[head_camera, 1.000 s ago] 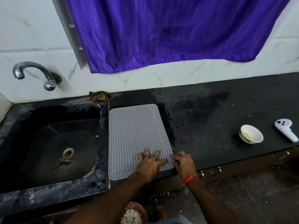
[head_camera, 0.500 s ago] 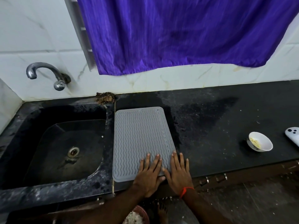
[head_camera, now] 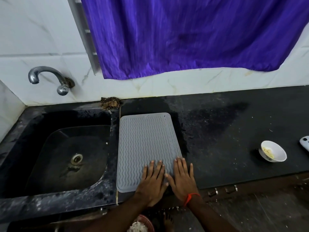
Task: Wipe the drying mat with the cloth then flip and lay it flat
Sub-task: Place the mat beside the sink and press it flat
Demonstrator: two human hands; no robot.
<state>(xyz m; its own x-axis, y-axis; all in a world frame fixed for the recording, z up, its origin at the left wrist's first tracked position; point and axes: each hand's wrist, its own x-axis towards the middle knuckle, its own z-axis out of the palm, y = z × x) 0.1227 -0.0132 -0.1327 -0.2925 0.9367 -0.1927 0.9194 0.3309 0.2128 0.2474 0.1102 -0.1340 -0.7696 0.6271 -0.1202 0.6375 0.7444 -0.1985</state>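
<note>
On the black desk (head_camera: 234, 131), the grey mat (head_camera: 145, 148) lies flat along the sink (head_camera: 66, 148), reaching the front edge. Left hand (head_camera: 153, 181) and right hand (head_camera: 182, 178) press its near right corner, fingers flat, gripping nothing; its overhanging edge may curl.

Both bare forearms are reaching up from the lower edge of the view, converging toward each other. The left hand (head_camera: 153, 182) is lying palm down, its fingers (head_camera: 151, 166) straight and slightly spread, pointing away from the body. The right hand (head_camera: 182, 180) is lying flat just beside it, fingers extended, thumb angling toward the left hand. A thin orange thread band (head_camera: 189, 198) is circling the right wrist.
</note>
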